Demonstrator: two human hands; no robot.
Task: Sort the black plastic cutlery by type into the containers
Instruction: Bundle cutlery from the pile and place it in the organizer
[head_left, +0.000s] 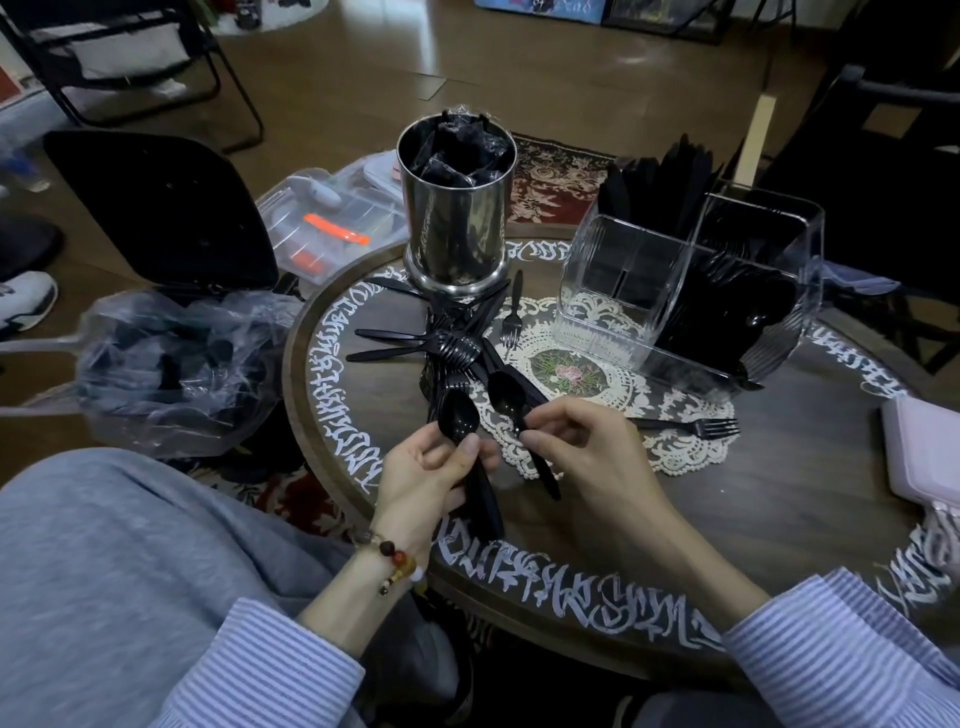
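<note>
Left hand (426, 467) grips black plastic spoons (460, 415) | right hand (582, 447) pinches another black plastic spoon (505, 392) | nest bowls, then carry to clear acrylic divided container (613, 270), 1 o'clock.

Left hand (431, 467) grips spoons (458, 415), right hand (582, 447) pinches one spoon (506, 395) — near table (779, 493) front edge.

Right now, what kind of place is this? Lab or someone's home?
Most likely a home living room, not a lab: a round decorated wooden table with a lace doily, a patterned rug on wood flooring, and a folding chair behind.
</note>
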